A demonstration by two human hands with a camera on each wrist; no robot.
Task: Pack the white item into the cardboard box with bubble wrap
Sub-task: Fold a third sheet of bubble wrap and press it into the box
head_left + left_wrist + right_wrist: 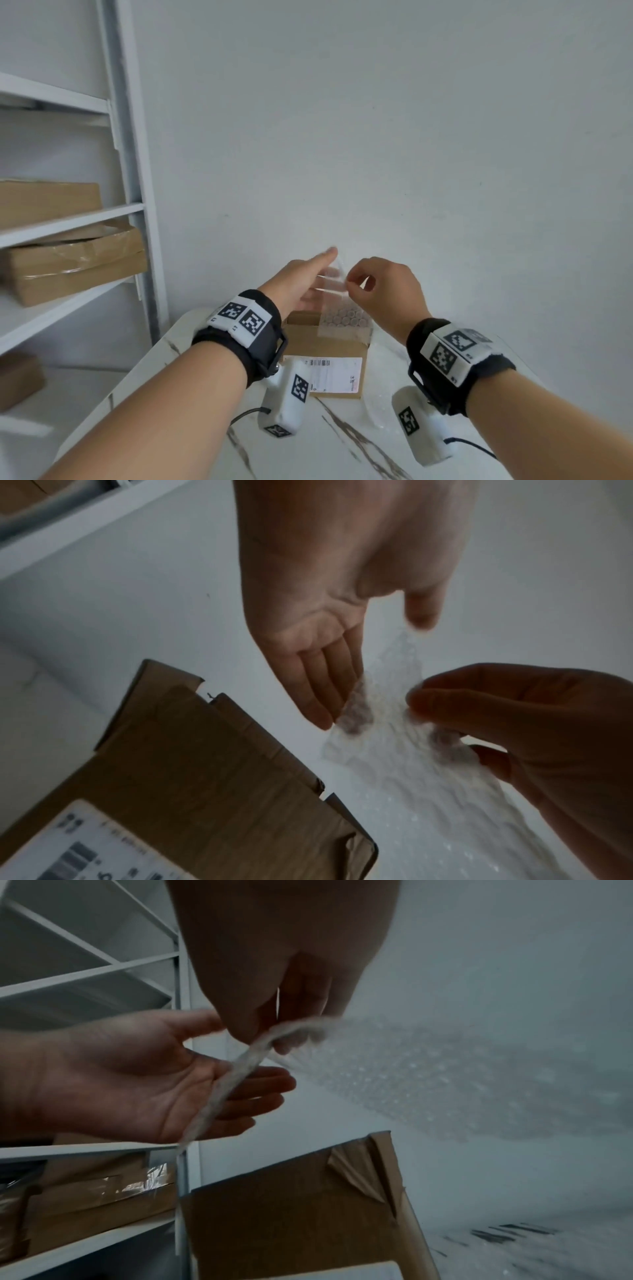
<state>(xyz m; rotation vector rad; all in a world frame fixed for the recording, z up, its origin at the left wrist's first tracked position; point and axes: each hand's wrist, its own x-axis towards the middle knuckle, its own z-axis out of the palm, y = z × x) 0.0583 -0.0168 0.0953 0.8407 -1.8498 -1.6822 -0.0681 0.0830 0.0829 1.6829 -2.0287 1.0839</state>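
**Bubble wrap held up over the open box**

A plain pale wall (376,120) backs a white, marble-veined counter (346,442), with a white metal shelf unit (72,219) at the left holding several brown cartons (75,263). On the counter sits the cardboard box (325,349), its flaps open and a white shipping label (337,373) on the near flap.

Above the box, both hands are raised around a sheet of clear bubble wrap (337,308). The right hand (387,291) pinches the top edge of the sheet between thumb and curled fingers; the wrap hangs from that grip down toward the box opening. The left hand (301,284) is flat, fingers straight and together, palm facing the sheet; in the left wrist view its fingertips (322,718) meet the edge of the wrap without gripping it.

More bubble wrap lies on the counter to the right of the box. The white item cannot be made out in any view.
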